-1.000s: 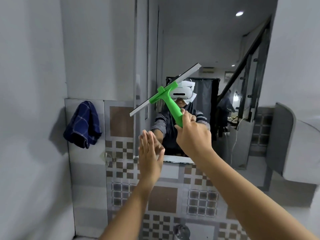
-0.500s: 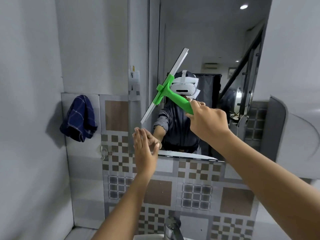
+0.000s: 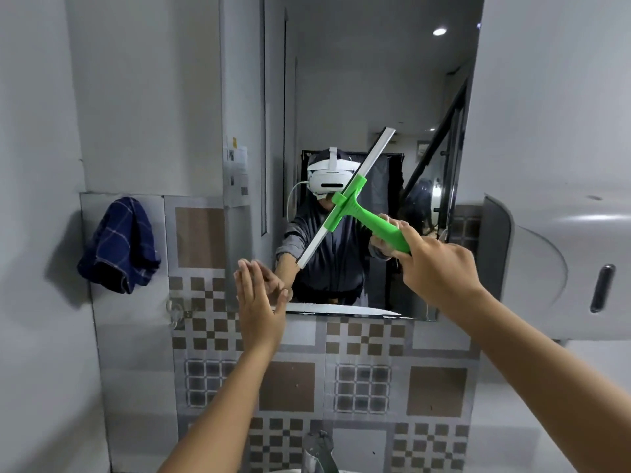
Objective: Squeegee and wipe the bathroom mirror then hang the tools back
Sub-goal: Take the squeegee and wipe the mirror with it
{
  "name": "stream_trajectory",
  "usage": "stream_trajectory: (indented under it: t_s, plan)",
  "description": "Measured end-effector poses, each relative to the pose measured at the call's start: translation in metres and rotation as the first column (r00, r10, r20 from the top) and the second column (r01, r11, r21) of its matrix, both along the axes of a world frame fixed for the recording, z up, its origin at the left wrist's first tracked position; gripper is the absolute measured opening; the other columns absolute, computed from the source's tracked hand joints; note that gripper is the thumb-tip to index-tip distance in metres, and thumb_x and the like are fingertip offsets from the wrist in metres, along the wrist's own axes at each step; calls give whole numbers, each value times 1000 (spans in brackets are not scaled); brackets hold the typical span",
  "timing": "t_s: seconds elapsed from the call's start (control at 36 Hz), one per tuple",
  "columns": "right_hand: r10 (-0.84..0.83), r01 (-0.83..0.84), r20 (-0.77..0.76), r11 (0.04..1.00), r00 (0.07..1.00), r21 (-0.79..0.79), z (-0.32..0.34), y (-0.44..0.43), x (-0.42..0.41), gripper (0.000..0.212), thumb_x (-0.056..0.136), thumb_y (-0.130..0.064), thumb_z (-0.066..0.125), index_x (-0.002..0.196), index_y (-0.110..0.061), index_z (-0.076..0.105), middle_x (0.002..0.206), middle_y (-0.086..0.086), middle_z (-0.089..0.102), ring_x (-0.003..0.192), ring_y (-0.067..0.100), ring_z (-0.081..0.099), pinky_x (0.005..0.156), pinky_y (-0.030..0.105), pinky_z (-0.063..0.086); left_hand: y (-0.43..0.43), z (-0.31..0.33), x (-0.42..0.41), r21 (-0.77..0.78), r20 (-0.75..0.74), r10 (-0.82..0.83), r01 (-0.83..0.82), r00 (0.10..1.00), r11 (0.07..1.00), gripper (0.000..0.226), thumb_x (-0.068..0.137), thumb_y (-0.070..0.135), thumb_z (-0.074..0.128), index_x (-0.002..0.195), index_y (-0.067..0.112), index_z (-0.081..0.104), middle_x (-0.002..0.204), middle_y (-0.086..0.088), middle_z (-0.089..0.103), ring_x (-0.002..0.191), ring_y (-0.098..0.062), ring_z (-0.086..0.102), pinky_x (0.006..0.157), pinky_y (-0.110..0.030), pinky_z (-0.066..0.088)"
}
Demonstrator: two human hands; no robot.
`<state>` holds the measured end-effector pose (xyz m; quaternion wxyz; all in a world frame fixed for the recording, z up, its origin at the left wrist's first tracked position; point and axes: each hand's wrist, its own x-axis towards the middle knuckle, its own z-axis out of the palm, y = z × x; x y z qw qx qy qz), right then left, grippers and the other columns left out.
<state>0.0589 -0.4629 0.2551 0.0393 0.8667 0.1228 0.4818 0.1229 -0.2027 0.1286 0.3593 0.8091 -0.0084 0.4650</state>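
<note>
Head view. Right hand (image 3: 433, 264) clenched around the green handle of the squeegee (image 3: 355, 203), fingers wrapped on the handle's lower end. Squeegee sits in front of the mirror (image 3: 375, 80), right of centre; its pale blade runs diagonally, upper end high right, lower end down left. Cannot tell if the blade edge touches the glass.

Left hand (image 3: 257, 302) flat and released, fingers straight and together, pointing up, holding nothing. It is at the mirror's lower left corner, just beside the bottom edge; contact with the glass cannot be told.

Mirror reflects a person wearing a white headset, plus both arms.

Dark blue checked cloth (image 3: 117, 245) hangs on the wall to the left, well apart from both hands. A small clear hook (image 3: 174, 310) is on the tiles below and right of it, bare.

Patterned brown and grey tiles (image 3: 362, 380) below the mirror. Top of a metal tap (image 3: 319, 450) at the near bottom edge. Grey dispenser (image 3: 546, 268) on the right wall.
</note>
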Motion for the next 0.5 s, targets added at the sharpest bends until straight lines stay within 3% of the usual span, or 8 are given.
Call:
stream_trajectory:
  t_s: [0.17, 0.28, 0.5]
  plan:
    - [-57, 61, -55, 995, 997, 75, -15, -14, 0, 45, 93, -32, 47, 133, -13, 42, 80, 7, 70, 58, 29, 62, 47, 25, 31, -1, 3, -2, 1, -8, 9, -9, 1000, 1000, 86, 79, 61, 34, 146, 22, -2, 152, 4, -14, 142, -24, -5, 101, -53, 40]
    - [-81, 90, -78, 989, 994, 120, -27, -20, -6, 38, 94, -33, 47, 126, -11, 46, 78, 6, 69, 55, 28, 57, 44, 25, 26, -1, 4, -6, 11, 10, 0, 0, 1000, 1000, 84, 82, 49, 47, 146, 17, 4, 151, 0, -9, 140, -26, -2, 96, -51, 45]
    - [-99, 136, -148, 954, 984, 268, -58, -12, -11, 40, 95, -36, 43, 126, -11, 44, 86, 7, 69, 62, 27, 57, 50, 28, 31, 3, 2, -7, 31, 19, -4, 4, 1000, 1000, 86, 84, 25, 64, 144, 14, 4, 151, -4, -6, 140, -27, 0, 101, -42, 32]
